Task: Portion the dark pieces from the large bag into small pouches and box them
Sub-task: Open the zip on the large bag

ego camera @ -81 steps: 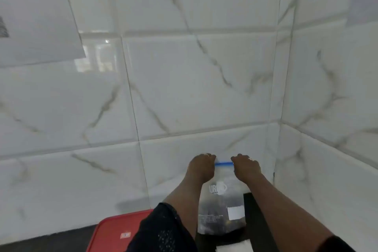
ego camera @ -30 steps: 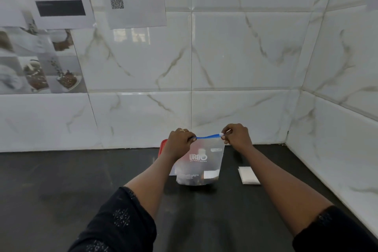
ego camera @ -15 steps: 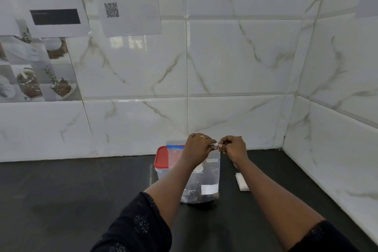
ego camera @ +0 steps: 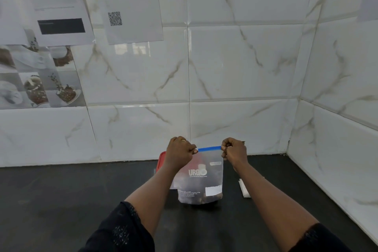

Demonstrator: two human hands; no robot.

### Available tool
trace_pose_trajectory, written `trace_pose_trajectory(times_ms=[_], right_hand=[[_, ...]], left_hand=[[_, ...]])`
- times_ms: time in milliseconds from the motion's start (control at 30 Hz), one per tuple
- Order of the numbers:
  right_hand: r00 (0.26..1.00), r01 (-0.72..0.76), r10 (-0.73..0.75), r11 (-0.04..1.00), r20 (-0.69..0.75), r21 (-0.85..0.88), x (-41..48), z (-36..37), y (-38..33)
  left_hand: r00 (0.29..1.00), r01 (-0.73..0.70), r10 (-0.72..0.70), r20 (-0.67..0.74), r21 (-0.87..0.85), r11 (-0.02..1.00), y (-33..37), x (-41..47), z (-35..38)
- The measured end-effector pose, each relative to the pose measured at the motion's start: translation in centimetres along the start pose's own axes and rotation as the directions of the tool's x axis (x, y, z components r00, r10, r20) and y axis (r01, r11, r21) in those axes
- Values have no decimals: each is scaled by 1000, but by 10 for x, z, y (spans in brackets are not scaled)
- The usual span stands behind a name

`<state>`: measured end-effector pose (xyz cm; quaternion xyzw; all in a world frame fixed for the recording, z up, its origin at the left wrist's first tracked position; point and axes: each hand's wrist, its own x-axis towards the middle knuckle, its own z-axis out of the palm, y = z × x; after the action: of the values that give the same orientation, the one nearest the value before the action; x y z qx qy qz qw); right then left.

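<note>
A frosted large bag (ego camera: 201, 182) with a blue zip strip (ego camera: 209, 148) stands upright on the black counter (ego camera: 61, 200), dark pieces showing at its bottom. My left hand (ego camera: 179, 152) pinches the left end of the zip strip. My right hand (ego camera: 233, 151) pinches the right end, and the strip is stretched straight between them. Behind the bag stands a box with a red lid (ego camera: 160, 161), mostly hidden by the bag and my left wrist. A small stack of white pouches (ego camera: 244, 188) lies flat to the right of the bag.
White marble-look tiled walls (ego camera: 235, 77) close the counter at the back and on the right, forming a corner. Printed sheets (ego camera: 126, 6) and food photos hang on the wall at upper left.
Half a second ago both hands were pinched together at the right end of the zip; now my left hand is at the left end and the strip is stretched between them.
</note>
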<state>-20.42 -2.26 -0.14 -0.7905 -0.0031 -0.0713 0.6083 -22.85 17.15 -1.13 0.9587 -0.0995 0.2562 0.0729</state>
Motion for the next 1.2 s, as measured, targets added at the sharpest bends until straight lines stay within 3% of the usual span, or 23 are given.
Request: trace_pose_trajectory(times_ms=[333,500,633,700,800,1000,1133,1200], right_hand=[[999,-23,23,1000,-24,-1,1,12,2],[1000,-15,15,1000,-8,-6,3,12,7],[991,82,-73,993,112,-81,5,6,9],[979,157,-134,977,152,-145,5,5,8],[956,258,-209,933,205,-250,4,10,6],[856,509,-312,649,413,-565,-2,21,0],[795,603,-302,303,525,-738,-9,27,1],[775,621,-314,216,549,-753,-11,29,1]], left_hand=[[981,192,-191,-30,66,979,-52,-35,-25],[969,247,-246,31,-42,968,-55,-43,-22],[936,352,-332,118,-255,901,-44,-38,-32],[924,381,-359,130,-258,888,-37,-28,-35],[929,332,-301,214,-131,934,-24,-10,-37],[820,268,-235,522,13,963,-13,16,-30],[794,248,-222,566,33,968,-9,23,-19],[805,247,-241,542,62,967,-7,26,-15]])
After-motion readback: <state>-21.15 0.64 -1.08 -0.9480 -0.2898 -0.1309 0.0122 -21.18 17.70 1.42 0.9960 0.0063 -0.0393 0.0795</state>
